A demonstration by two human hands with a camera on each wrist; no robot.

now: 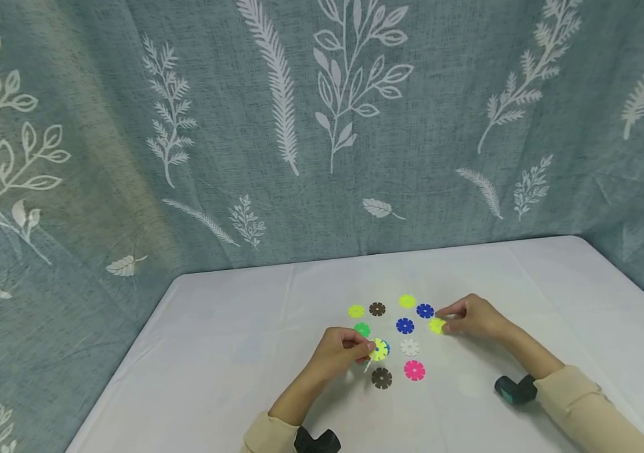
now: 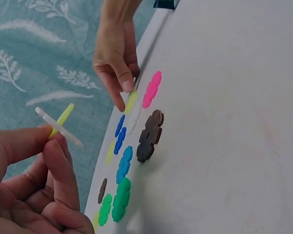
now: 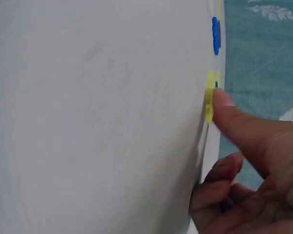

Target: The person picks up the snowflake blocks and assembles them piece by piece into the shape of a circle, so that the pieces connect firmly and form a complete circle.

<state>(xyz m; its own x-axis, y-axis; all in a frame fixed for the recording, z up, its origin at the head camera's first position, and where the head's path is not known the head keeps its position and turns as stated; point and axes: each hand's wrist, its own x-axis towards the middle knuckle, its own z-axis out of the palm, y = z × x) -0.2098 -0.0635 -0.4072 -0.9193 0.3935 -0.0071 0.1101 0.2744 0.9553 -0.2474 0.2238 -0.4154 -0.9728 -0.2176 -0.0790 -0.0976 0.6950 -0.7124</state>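
Note:
My left hand (image 1: 338,351) pinches a yellow notched disc (image 1: 378,350) between thumb and fingertips. Slotted crosswise into it is a white notched disc (image 2: 58,126), so the two form an X seen edge-on in the left wrist view. The joined pair is held above the table. On the right, my right hand (image 1: 477,316) reaches over another yellow disc (image 1: 437,325) lying on the table. Its thumb touches that disc in the right wrist view, while the index finger stretches past it, apart from the thumb. A blue disc (image 1: 425,311) lies near the index fingertip.
Between the hands lie several flat discs, among them a pink one (image 1: 415,370), a white one (image 1: 409,347), a brown one (image 1: 381,378) and a green one (image 1: 362,329). The white table (image 1: 231,352) meets a leaf-patterned teal curtain (image 1: 322,207) behind.

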